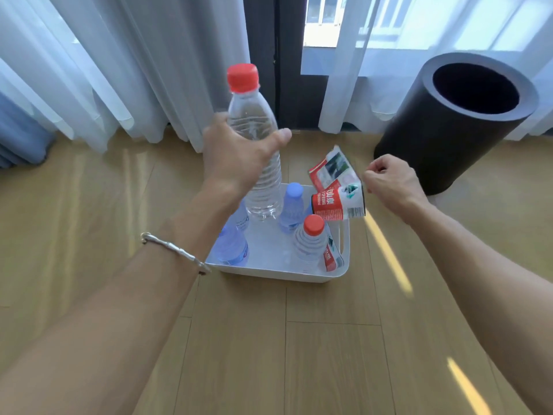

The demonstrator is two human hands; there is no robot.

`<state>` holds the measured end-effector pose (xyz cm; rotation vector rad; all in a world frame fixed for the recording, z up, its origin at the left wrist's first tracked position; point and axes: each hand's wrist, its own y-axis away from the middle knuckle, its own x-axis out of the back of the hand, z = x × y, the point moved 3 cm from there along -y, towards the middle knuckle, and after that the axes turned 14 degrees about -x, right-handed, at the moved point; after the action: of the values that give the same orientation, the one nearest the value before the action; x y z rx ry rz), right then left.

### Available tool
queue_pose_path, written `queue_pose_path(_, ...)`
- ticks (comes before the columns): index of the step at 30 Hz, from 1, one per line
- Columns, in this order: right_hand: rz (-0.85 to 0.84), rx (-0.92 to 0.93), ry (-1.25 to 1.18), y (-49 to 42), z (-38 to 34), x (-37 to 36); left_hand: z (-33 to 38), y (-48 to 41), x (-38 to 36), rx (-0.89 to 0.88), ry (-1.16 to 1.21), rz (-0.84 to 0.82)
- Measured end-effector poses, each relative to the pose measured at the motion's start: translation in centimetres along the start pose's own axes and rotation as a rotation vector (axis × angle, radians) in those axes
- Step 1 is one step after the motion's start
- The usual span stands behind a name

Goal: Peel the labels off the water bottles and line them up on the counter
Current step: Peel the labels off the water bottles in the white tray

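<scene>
So the clear bottle (pixel 253 118) with the red cap is sitting bare, label off, up in the air over the back-left part of the white tub (pixel 278 272). The left hand (pixel 236 157) is wrapping around its middle, thumb showing on the right side, and holding it upright with a slight lean. The peeled label (pixel 336 190), red and white and pretty crumpled, is dangling just right of the bottle, above the tub's back-right corner. The right hand (pixel 389 181) is pinching the label's right edge, with its other fingers curling in. Label and bottle aren't touching.

The tub is resting on the wooden floor (pixel 269 339). In it, a red-capped bottle (pixel 311 244) with its label on is standing at the front-right corner. A blue-capped bottle (pixel 291 208) is standing toward the back edge, right beside the held bottle's base. Another bluish bottle (pixel 230 244) is standing at the front-left corner, its top hiding behind the left forearm.

A silver bracelet (pixel 176 251) is riding on that forearm. A black round bin (pixel 443 139) is standing on the floor beyond the right hand, and white curtains (pixel 119 70) are hanging along the back.
</scene>
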<state>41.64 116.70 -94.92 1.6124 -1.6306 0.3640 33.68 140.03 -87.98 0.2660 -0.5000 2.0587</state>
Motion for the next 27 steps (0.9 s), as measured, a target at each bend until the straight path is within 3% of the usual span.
queue_pose_path(3, -0.008, -0.028, 0.086, -0.2, 0.9, -0.6, -0.7, 0.5, -0.6, -0.031, -0.090, -0.039)
queue_pose_path(7, -0.174, -0.127, 0.173, -0.3, 2.3, -2.3, -1.5, 1.0, -1.2, -0.049, -0.122, -0.107)
queue_pose_path(12, -0.277, 0.092, 0.375, 0.5, 2.9, -5.0, -2.6, 1.5, -1.9, -0.027, -0.154, -0.188)
queue_pose_path(16, -0.129, 0.300, 0.517, 0.3, 2.6, -7.3, -3.2, 2.0, -2.3, -0.026, -0.164, -0.278)
queue_pose_path(20, 0.059, 0.342, 0.604, 0.4, 1.9, -7.3, -3.9, 2.3, -2.5, -0.027, -0.177, -0.344)
queue_pose_path(27, 0.037, 0.401, 0.986, 1.4, 2.7, -8.1, -5.3, 2.0, -3.1, 0.013, -0.175, -0.353)
